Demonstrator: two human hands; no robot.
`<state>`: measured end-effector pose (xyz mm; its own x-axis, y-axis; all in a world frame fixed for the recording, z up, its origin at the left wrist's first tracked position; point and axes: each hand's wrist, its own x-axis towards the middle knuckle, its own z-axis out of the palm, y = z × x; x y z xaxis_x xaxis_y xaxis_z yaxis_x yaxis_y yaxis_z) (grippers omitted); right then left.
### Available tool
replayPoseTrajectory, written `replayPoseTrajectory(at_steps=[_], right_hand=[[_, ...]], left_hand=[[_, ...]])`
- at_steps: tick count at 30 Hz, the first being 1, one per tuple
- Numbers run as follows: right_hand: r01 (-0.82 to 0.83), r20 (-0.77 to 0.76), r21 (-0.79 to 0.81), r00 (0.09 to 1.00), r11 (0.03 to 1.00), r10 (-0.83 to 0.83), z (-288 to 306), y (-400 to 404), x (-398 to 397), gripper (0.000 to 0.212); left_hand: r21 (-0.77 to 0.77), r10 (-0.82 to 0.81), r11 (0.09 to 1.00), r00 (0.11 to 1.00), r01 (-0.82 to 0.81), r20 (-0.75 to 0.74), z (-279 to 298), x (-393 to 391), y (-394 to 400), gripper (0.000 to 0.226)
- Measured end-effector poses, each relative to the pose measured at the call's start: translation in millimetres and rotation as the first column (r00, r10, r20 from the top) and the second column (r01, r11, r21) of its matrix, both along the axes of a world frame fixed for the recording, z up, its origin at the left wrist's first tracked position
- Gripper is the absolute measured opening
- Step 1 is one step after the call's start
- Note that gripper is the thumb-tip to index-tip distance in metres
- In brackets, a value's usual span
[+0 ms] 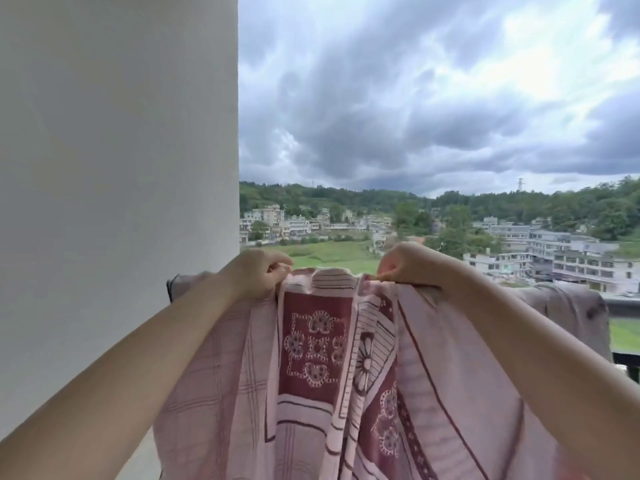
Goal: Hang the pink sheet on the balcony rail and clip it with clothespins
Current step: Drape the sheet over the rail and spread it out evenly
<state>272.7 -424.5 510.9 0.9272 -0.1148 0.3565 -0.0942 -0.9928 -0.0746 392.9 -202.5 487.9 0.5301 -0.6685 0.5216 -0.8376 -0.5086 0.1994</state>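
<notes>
Up at chest height, both hands hold the top edge of the pink cotton sheet with dark red flower and stripe print (346,368). The left hand (254,273) has its fingers curled round the hem near the white plastered wall (117,168); the right hand (410,263) pinches a gathered fold of the same hem a little way along. Between them the hem sags slightly, and the cloth hangs down in folds below the forearms. Behind the right forearm, a plainer mauve cloth (571,306) lies draped over the dark balcony rail (623,306). Whether the pink sheet touches the rail cannot be told.
</notes>
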Motion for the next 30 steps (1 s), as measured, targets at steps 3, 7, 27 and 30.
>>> replayPoseTrajectory(at_steps=[3,7,27,30], right_hand=[[-0.093,0.210,-0.065,0.972,0.994,0.105,-9,18,-4,0.020],[-0.194,0.310,-0.137,0.923,0.971,0.228,-26,59,4,0.024],[0.090,0.214,-0.234,0.976,0.968,-0.040,-4,37,47,0.022],[0.035,0.171,-0.015,0.985,0.999,-0.032,-5,30,45,0.021]], left_hand=[[-0.097,0.048,0.995,0.994,-0.038,0.101,-22,3,35,0.042],[-0.111,0.307,0.951,0.931,-0.290,0.197,-37,17,69,0.040],[0.118,0.376,0.923,0.922,-0.365,-0.092,33,71,20,0.032],[0.028,0.260,0.965,0.965,-0.260,-0.029,15,49,7,0.032]])
